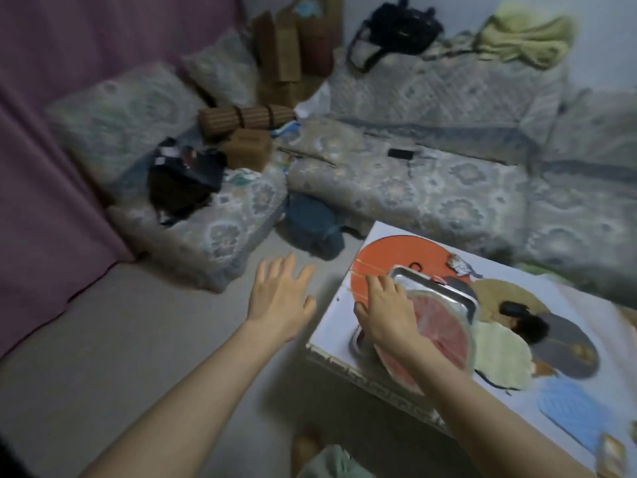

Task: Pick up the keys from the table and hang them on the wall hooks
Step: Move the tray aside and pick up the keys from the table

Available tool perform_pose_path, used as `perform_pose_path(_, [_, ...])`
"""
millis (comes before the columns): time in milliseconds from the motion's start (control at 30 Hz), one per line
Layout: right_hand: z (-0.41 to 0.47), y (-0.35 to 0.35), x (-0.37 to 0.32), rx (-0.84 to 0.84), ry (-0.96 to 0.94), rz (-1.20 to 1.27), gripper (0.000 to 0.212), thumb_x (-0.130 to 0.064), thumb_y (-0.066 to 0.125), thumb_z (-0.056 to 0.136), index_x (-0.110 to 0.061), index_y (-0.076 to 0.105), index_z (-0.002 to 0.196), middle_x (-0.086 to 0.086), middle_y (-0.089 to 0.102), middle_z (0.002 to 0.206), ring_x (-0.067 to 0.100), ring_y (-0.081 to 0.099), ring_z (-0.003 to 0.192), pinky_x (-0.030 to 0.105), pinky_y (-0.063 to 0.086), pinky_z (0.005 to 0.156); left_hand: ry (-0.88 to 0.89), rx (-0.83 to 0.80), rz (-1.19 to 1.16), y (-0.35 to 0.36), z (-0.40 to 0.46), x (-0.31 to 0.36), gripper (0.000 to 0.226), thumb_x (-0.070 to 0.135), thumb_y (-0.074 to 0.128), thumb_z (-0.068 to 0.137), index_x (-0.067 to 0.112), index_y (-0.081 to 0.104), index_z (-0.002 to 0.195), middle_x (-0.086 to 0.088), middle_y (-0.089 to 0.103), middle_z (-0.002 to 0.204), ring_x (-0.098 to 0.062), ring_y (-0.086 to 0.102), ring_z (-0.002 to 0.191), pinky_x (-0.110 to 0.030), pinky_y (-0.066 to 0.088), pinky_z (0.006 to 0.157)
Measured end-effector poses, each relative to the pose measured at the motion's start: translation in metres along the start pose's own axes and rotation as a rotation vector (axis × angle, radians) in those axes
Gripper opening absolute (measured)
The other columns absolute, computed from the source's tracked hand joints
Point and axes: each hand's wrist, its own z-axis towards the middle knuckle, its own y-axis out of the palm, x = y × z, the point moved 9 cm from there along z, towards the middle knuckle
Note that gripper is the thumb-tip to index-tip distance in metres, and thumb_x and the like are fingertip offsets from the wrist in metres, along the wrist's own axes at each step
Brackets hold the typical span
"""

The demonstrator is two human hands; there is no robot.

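A small dark ring with a reddish tag (416, 266), possibly the keys, lies on the low table (331, 326) just behind a metal tray (444, 288); it is blurred. My right hand (386, 308) rests palm down at the tray's left rim, fingers curled onto the tabletop. What lies under the palm is hidden. My left hand (281, 298) hovers over the floor left of the table, fingers spread, holding nothing. No wall hooks are in view.
The tray holds a wrapped watermelon slice (444, 326). A black object (513, 308) and a blue mat (568, 408) also lie on the table. Patterned floor cushions (431, 191) with bags and a phone (401, 153) ring the back. A purple curtain (41, 167) hangs at the left.
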Motion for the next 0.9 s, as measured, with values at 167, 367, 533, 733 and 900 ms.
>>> perform_pose_path(167, [0.075, 0.011, 0.022, 0.060, 0.222, 0.097, 0.055, -0.029, 0.047, 0.088, -0.010, 0.031, 0.137, 0.016, 0.040, 0.140, 0.037, 0.039, 0.123, 0.044, 0.037, 0.099, 0.207, -0.028, 0.035, 0.019, 0.093, -0.012, 0.059, 0.037, 0.043, 0.090, 0.026, 0.023, 0.144, -0.010, 0.022, 0.156, -0.030, 0.023, 0.140, -0.045, 0.013, 0.116])
perform_pose_path(367, [0.137, 0.017, 0.048, 0.082, 0.510, 0.145, 0.059, -0.029, 0.046, 0.087, -0.011, 0.027, 0.140, 0.016, 0.040, 0.141, 0.036, 0.040, 0.122, 0.043, 0.038, 0.100, 0.380, -0.118, -0.013, 0.045, 0.202, -0.036, 0.059, 0.038, 0.042, 0.091, 0.030, 0.020, 0.145, -0.008, 0.019, 0.158, -0.025, 0.018, 0.143, -0.045, 0.011, 0.119])
perform_pose_path(533, [0.165, 0.013, 0.082, 0.110, 0.731, 0.131, 0.062, -0.029, 0.046, 0.087, -0.012, 0.024, 0.142, 0.015, 0.036, 0.143, 0.036, 0.036, 0.126, 0.045, 0.036, 0.101, 0.590, -0.184, 0.051, 0.077, 0.283, -0.011, 0.058, 0.035, 0.047, 0.088, 0.029, 0.027, 0.142, -0.009, 0.028, 0.154, -0.025, 0.026, 0.140, -0.045, 0.010, 0.117])
perform_pose_path(733, [0.180, 0.020, 0.121, 0.234, 1.053, 0.206, 0.064, -0.027, 0.047, 0.087, -0.012, 0.021, 0.143, 0.016, 0.035, 0.145, 0.036, 0.033, 0.129, 0.045, 0.033, 0.104, 1.081, -0.148, 0.110, 0.108, 0.359, 0.078, 0.059, 0.025, 0.061, 0.080, 0.019, 0.044, 0.136, -0.017, 0.047, 0.141, -0.032, 0.046, 0.126, -0.047, 0.030, 0.109])
perform_pose_path(900, [0.179, 0.025, 0.112, 0.324, 1.284, 0.280, 0.063, -0.028, 0.049, 0.088, -0.013, 0.022, 0.143, 0.014, 0.034, 0.147, 0.034, 0.033, 0.130, 0.045, 0.036, 0.102, 1.321, -0.212, 0.176, 0.121, 0.393, 0.095, 0.058, 0.033, 0.042, 0.090, 0.027, 0.024, 0.144, -0.009, 0.027, 0.153, -0.025, 0.026, 0.138, -0.046, 0.011, 0.117])
